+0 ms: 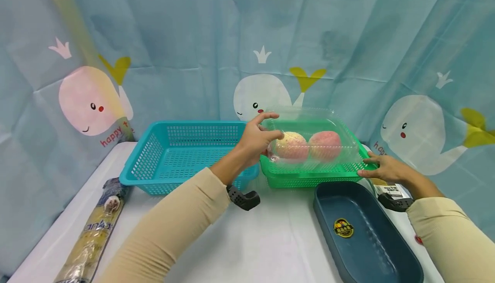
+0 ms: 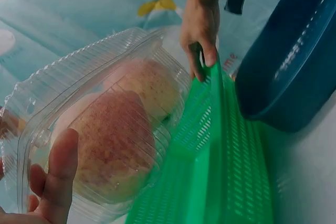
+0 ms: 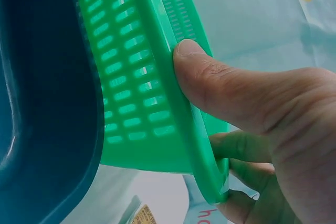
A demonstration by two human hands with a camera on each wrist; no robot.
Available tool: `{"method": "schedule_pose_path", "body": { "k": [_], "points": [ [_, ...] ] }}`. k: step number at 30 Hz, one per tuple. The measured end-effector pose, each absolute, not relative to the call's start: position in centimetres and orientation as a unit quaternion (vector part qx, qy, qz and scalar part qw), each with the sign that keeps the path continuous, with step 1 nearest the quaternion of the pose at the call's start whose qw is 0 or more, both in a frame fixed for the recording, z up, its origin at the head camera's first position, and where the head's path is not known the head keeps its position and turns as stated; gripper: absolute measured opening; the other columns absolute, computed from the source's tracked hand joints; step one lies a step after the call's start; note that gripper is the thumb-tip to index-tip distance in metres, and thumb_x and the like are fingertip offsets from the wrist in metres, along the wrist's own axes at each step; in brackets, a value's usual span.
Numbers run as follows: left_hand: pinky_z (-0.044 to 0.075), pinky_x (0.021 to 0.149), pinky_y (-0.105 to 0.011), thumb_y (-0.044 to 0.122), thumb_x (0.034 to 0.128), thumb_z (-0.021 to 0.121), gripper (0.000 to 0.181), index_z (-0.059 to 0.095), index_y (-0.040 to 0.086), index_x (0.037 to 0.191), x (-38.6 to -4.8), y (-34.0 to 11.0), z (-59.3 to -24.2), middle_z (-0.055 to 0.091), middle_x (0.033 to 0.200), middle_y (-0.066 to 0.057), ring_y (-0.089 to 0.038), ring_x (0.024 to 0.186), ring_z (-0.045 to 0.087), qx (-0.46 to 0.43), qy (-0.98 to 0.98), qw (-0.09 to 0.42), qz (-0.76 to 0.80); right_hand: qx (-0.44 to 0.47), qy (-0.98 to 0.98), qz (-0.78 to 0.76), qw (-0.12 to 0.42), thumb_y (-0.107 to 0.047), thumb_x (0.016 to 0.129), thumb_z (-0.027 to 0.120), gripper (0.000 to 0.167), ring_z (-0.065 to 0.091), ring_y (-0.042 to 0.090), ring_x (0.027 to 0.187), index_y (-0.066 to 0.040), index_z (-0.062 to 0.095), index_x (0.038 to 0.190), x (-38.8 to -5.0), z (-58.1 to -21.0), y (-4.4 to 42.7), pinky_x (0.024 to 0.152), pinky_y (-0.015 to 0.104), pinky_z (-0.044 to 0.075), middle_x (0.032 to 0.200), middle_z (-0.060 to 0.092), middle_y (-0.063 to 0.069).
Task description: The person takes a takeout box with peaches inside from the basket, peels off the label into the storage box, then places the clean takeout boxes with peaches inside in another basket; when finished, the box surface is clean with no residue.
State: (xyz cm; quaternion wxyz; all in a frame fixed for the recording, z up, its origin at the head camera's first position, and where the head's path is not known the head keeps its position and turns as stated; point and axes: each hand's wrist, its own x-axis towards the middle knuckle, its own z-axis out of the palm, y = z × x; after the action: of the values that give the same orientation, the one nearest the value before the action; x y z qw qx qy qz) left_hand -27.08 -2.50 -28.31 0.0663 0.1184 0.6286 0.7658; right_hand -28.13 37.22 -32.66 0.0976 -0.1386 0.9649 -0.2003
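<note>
My left hand holds a clear plastic clamshell box by its left end, with the thumb on the near side. Inside lie two pink-and-yellow peaches, side by side. The box is over the green perforated basket; whether it touches the basket floor I cannot tell. At the basket's right end, my right hand grips the rim. In the right wrist view the thumb presses on the green rim while the other fingers curl beneath it.
A blue perforated basket stands left of the green one. In front of the green basket lies a dark blue tray with a round sticker. A long printed packet lies at the left edge. A whale-print curtain hangs behind.
</note>
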Motion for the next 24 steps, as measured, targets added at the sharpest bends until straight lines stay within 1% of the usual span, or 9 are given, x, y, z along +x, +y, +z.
{"method": "schedule_pose_path", "body": {
  "k": [1,4,7,9,14,16,20,22,24],
  "points": [
    [0.05,0.038,-0.036,-0.003,0.0826,0.068,0.053,0.057,0.022,0.129,-27.4,-2.1,-28.5,0.052,0.075,-0.013,-0.017,0.035,0.033,0.119,0.632,0.065,0.763,-0.139,0.964,-0.202,0.098,-0.037,0.089,0.069,0.077,0.013,0.065,0.127,0.021,0.043,0.131,-28.1,-32.7,37.3,0.096,0.073,0.025,0.145,0.013,0.042],
    [0.049,0.038,-0.035,-0.002,0.0817,0.068,0.053,0.058,0.024,0.127,-28.3,-0.9,-29.1,0.049,0.067,-0.01,-0.016,0.034,0.03,0.113,0.649,0.062,0.75,-0.141,0.964,-0.204,0.096,-0.037,0.089,0.069,0.077,0.013,0.065,0.127,0.021,0.042,0.131,-28.2,-32.7,37.4,0.096,0.072,0.025,0.146,0.013,0.042],
    [0.047,0.038,-0.034,0.0,0.0811,0.069,0.054,0.058,0.025,0.128,-29.0,0.1,-29.8,0.041,0.057,-0.005,-0.015,0.035,0.027,0.101,0.664,0.06,0.738,-0.144,0.965,-0.199,0.093,-0.038,0.089,0.069,0.078,0.014,0.065,0.127,0.021,0.042,0.131,-28.1,-32.7,37.4,0.095,0.073,0.026,0.145,0.013,0.042],
    [0.046,0.038,-0.034,0.0,0.0812,0.069,0.055,0.058,0.024,0.13,-29.4,0.5,-30.3,0.038,0.054,-0.003,-0.014,0.035,0.026,0.091,0.668,0.061,0.736,-0.146,0.967,-0.191,0.088,-0.039,0.089,0.069,0.078,0.016,0.065,0.126,0.021,0.042,0.131,-28.2,-32.7,37.4,0.095,0.073,0.026,0.145,0.015,0.043],
    [0.046,0.037,-0.033,0.001,0.0827,0.068,0.057,0.055,0.02,0.135,-30.5,1.2,-31.8,0.044,0.051,-0.005,-0.014,0.034,0.027,0.07,0.679,0.061,0.729,-0.145,0.967,-0.192,0.086,-0.04,0.089,0.069,0.078,0.016,0.064,0.127,0.02,0.043,0.131,-28.2,-32.9,37.3,0.096,0.072,0.026,0.145,0.015,0.043],
    [0.048,0.039,-0.036,0.002,0.0833,0.068,0.056,0.055,0.021,0.135,-30.9,1.5,-32.4,0.045,0.05,-0.005,-0.014,0.034,0.029,0.063,0.687,0.06,0.721,-0.142,0.965,-0.2,0.09,-0.04,0.089,0.069,0.078,0.014,0.064,0.128,0.02,0.043,0.131,-28.2,-32.9,37.2,0.097,0.072,0.025,0.145,0.014,0.042],
    [0.054,0.049,-0.051,0.004,0.0833,0.069,0.051,0.059,0.027,0.128,-31.7,2.1,-33.5,0.04,0.048,-0.004,-0.015,0.033,0.031,0.045,0.7,0.067,0.71,-0.145,0.966,-0.195,0.084,-0.039,0.089,0.069,0.079,0.017,0.064,0.127,0.022,0.042,0.131,-28.1,-32.8,37.2,0.096,0.072,0.027,0.144,0.015,0.044],
    [0.054,0.051,-0.052,0.005,0.0829,0.07,0.05,0.059,0.029,0.125,-32.0,2.4,-34.0,0.04,0.048,-0.003,-0.015,0.033,0.03,0.037,0.705,0.074,0.704,-0.144,0.966,-0.197,0.085,-0.04,0.089,0.069,0.08,0.017,0.064,0.127,0.022,0.041,0.131,-28.1,-32.7,37.2,0.096,0.071,0.027,0.144,0.015,0.044],
    [0.054,0.047,-0.048,0.005,0.0832,0.07,0.05,0.059,0.029,0.125,-32.2,2.7,-34.4,0.04,0.048,-0.003,-0.015,0.032,0.03,0.031,0.71,0.084,0.698,-0.144,0.966,-0.197,0.083,-0.039,0.089,0.069,0.08,0.017,0.064,0.127,0.022,0.041,0.131,-28.1,-32.7,37.2,0.096,0.071,0.027,0.144,0.015,0.044]
  ]
}}
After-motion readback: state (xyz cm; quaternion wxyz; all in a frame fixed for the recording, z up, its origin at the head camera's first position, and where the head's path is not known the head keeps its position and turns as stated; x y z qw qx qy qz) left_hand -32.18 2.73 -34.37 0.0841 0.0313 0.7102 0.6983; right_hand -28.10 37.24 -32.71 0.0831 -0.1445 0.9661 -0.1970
